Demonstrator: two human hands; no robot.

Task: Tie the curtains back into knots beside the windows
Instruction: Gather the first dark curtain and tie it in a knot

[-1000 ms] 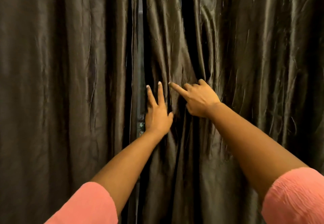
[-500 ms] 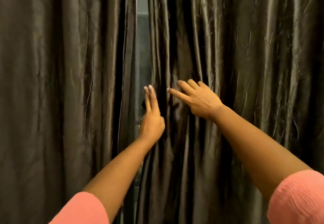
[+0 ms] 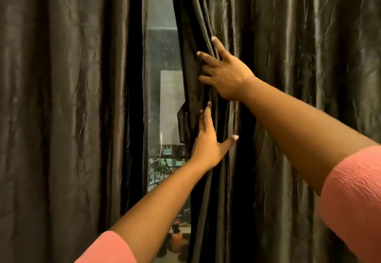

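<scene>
Both hands have pushed the right curtain (image 3: 288, 77) farther from the window (image 3: 162, 56), widening the gap. Right hand (image 3: 226, 77) presses spread fingers on the folds at the window's right edge; left hand (image 3: 208, 141), just below, lies flat, thumb splayed. The left curtain (image 3: 61, 98) hangs left of the window.

Interior of a room, probably domestic. Full-length curtains (image 3: 299, 56) of dark, glossy, creased fabric are hung across the whole field of view. In the gap between them a window (image 3: 162, 46) is exposed, through which a pale building (image 3: 171, 102) and foliage (image 3: 158, 172) are seen outdoors, below eye level.
</scene>
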